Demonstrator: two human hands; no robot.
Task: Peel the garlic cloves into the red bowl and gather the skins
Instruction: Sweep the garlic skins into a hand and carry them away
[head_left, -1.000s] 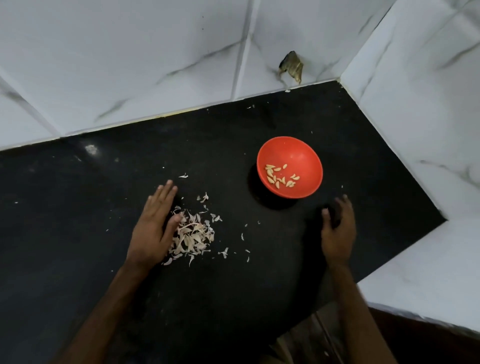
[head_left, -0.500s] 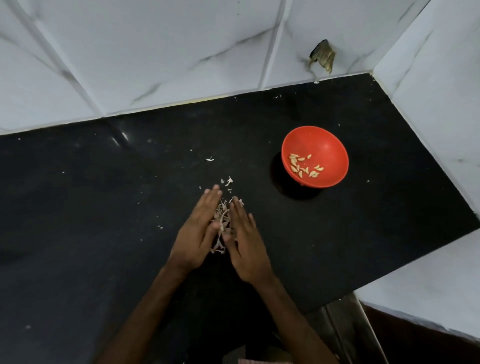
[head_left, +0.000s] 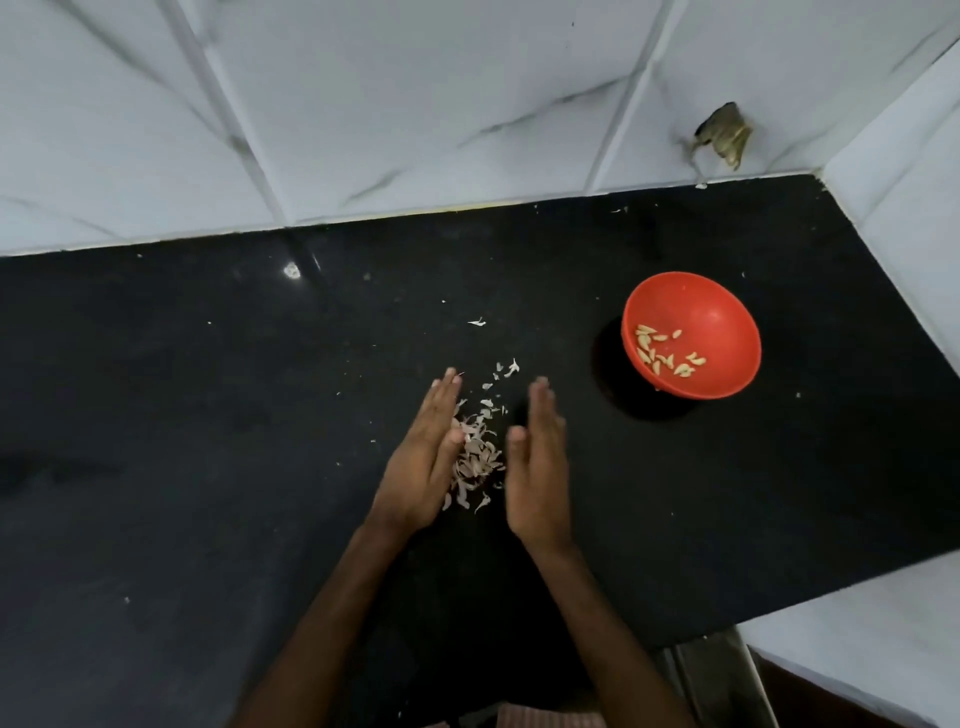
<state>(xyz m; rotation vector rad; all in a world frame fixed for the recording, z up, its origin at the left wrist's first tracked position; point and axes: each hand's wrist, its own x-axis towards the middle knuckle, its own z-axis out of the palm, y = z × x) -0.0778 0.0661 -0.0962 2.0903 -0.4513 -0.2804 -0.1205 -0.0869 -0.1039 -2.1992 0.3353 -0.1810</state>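
Both hands stand on edge on the black counter (head_left: 208, 441), fingers straight, holding nothing: left hand (head_left: 426, 467) touching the heap of garlic skins (head_left: 478, 457), right hand (head_left: 537, 467) just beside it. A few stray skins (head_left: 504, 371) lie beyond. The red bowl (head_left: 711, 312) with peeled cloves (head_left: 665, 353) sits well apart, near the tiled wall (head_left: 415, 104).

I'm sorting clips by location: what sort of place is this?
Most likely a kitchen corner: a black countertop meets marble-look wall tiles, and peeled garlic cloves lie in a red bowl near a heap of skins.
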